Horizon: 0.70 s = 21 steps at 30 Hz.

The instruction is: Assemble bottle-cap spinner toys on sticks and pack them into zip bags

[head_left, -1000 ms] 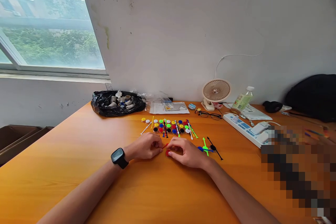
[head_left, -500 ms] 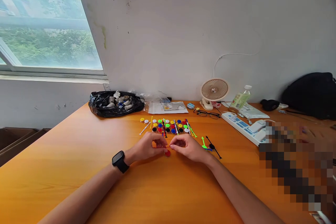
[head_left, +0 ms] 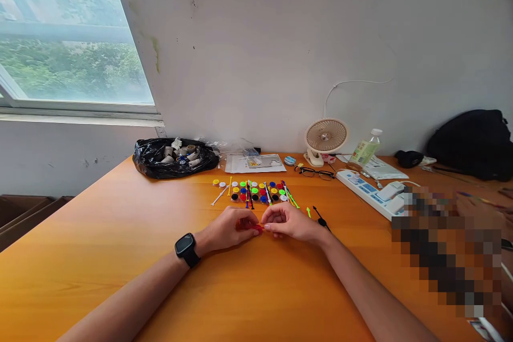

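Nearest me, the bare worktop (head_left: 224, 299) runs out between my forearms, and a black watch (head_left: 185, 246) sits on my left wrist. Past it, my left hand (head_left: 256, 224) has thumb and fingers together on a small red piece (head_left: 259, 228), low over the wood, right in front of me. My right hand (head_left: 266, 220) meets it from the other side, fingers curled, tips beside the red; I cannot tell whether that grip is clamped on it or merely near. Just beyond my right knuckles lie a green arrow (head_left: 308, 212) and a black arrow (head_left: 322, 222), both partly hidden. Farther out, coloured discs (head_left: 255, 191) sit in rows with more arrows among them. Behind those come folded glasses (head_left: 316, 173), a black plastic bag (head_left: 144, 157) at left, and a clip fan (head_left: 326, 136) near the wall (head_left: 248, 53).
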{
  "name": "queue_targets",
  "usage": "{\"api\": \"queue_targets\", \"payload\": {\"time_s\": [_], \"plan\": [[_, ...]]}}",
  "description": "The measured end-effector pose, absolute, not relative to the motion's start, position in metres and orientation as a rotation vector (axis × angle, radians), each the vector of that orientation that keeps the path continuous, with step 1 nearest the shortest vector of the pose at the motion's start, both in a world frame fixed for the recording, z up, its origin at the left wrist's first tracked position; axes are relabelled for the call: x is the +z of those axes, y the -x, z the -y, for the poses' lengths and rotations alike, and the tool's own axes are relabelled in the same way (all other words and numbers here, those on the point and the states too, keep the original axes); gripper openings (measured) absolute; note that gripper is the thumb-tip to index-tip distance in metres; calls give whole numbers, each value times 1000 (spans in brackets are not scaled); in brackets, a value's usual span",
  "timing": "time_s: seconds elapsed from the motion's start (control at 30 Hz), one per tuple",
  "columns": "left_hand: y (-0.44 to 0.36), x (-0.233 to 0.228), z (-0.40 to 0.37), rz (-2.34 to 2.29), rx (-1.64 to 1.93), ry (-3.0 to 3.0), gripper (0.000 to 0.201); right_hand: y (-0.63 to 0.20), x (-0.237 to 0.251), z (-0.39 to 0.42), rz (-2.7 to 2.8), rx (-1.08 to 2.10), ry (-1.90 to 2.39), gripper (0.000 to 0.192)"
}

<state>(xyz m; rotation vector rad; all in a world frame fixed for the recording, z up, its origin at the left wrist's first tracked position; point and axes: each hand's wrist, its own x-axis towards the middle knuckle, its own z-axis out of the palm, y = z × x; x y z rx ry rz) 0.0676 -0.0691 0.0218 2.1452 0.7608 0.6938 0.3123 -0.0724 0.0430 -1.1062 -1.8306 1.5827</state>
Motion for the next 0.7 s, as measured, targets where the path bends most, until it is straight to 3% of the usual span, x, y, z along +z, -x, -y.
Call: {"api": "queue_targets", "payload": {"time_s": [0.7], "plan": [[-70,30,74,-708,686,-2617,18,-309,29,66,1801,1411,1120,26]]}}
